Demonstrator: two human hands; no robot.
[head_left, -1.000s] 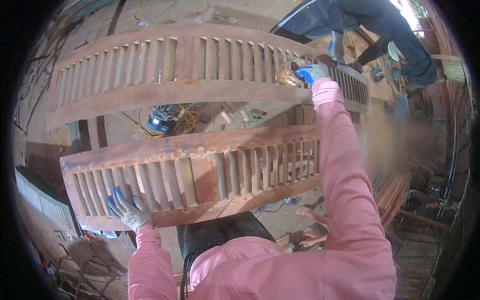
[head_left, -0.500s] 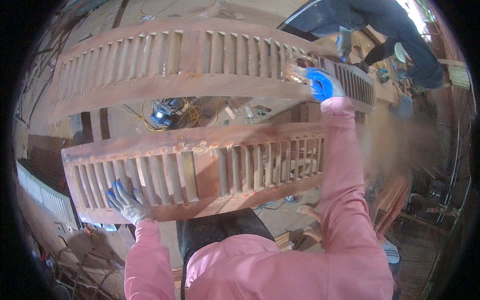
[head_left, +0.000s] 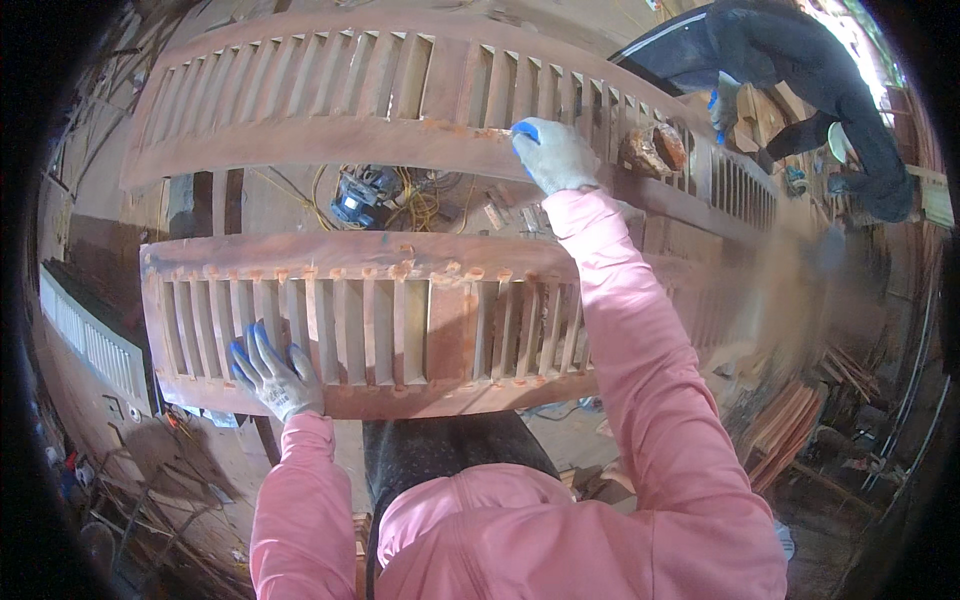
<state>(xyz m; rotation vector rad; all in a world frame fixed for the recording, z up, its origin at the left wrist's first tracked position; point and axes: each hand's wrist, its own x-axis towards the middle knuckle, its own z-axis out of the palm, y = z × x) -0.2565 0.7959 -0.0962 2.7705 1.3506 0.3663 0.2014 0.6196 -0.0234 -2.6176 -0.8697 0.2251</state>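
My left hand (head_left: 280, 382), in a grey glove with blue fingertips, lies with fingers spread on the slats of the near louvered wooden panel (head_left: 350, 398). My right hand (head_left: 560, 155), gloved alike, is closed at the lower rail of the far louvered wooden panel (head_left: 300, 148), its fingers curled together. Whatever it pinches is hidden. Orange-brown filler patches dot the upper rail of the near panel, and a smear of it shows beside my right fingertips. Right of that hand, a rough brown lump or holder with orange paste (head_left: 655, 150) rests on the far panel.
Between the panels, a blue-and-black power tool (head_left: 358, 197) and yellow cord lie below. Another person (head_left: 800, 80) in dark clothes and gloves bends over at the far right. A pale louvered panel (head_left: 92, 330) leans at the left. Wood strips (head_left: 785, 435) are stacked at the right.
My right hand has moved left from beside the orange paste to the far panel's lower rail. My left hand stays on the near panel. The view has shifted slightly.
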